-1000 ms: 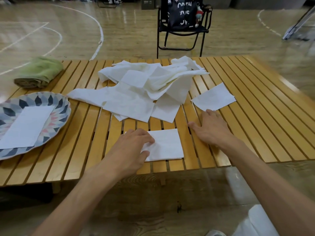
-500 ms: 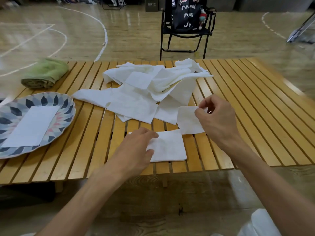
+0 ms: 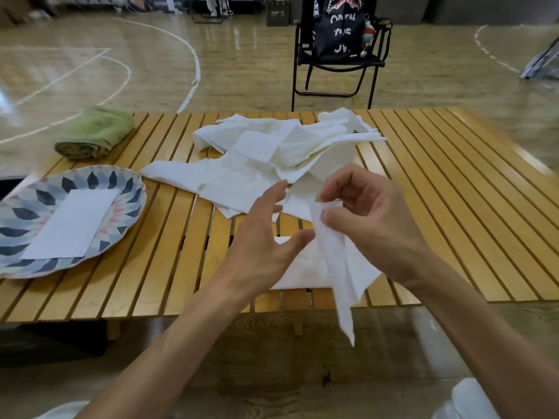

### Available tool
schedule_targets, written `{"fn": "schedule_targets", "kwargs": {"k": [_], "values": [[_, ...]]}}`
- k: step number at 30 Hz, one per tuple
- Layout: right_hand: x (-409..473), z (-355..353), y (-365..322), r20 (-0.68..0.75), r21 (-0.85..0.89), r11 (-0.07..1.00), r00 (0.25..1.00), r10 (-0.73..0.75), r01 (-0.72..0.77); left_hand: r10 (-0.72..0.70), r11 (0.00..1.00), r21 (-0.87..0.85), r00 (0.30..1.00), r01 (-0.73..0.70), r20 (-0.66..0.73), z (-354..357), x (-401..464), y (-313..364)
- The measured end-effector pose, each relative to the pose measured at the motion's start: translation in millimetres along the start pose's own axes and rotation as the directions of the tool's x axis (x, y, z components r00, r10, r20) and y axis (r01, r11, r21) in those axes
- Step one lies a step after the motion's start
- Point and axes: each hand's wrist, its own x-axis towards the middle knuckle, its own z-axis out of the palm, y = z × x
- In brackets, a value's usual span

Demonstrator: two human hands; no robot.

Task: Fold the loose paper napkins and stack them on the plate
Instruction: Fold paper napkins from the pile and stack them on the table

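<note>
Head view: the right hand (image 3: 372, 225) pinches a loose paper napkin (image 3: 341, 273) between thumb and curled fingers, lifted off the slatted wooden table (image 3: 453, 207) — the sheet hangs down limp past the table's near edge. The left hand (image 3: 266, 237) hovers just beside it, fingers straight and spread, holding nothing, above a folded napkin (image 3: 305, 267) that lies flat near the table's front edge. Behind the hands sits the heap of unfolded napkins (image 3: 272, 155), mid-table. At the left, the patterned plate (image 3: 33, 201) carries one folded napkin (image 3: 72, 222) laid flat across its centre. A rolled green towel (image 3: 95, 133) lies beyond the plate — a black folding chair (image 3: 335, 62) stands behind the table.
</note>
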Motion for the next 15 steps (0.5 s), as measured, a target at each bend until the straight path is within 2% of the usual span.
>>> {"fn": "schedule_targets", "kwargs": {"k": [7,12,15], "values": [[-4.7,13.9,-7.6,0.200,0.143,0.986,0.978,0.054,-0.084,0.129,0.989,-0.058,0.989,-0.134,-0.070,-5.3,0.7,7.3],[-0.6,1.2,-1.2,0.130,0.338,0.933,0.988,0.085,-0.124,0.140,0.973,-0.175,0.987,-0.153,-0.083,-11.1,3.0,13.8],[1.4,-0.5,-1.0,0.115,0.454,0.874,0.984,0.134,-0.172,0.097,0.964,-0.254,0.994,-0.083,0.041,-10.7,0.0,18.7]]}}
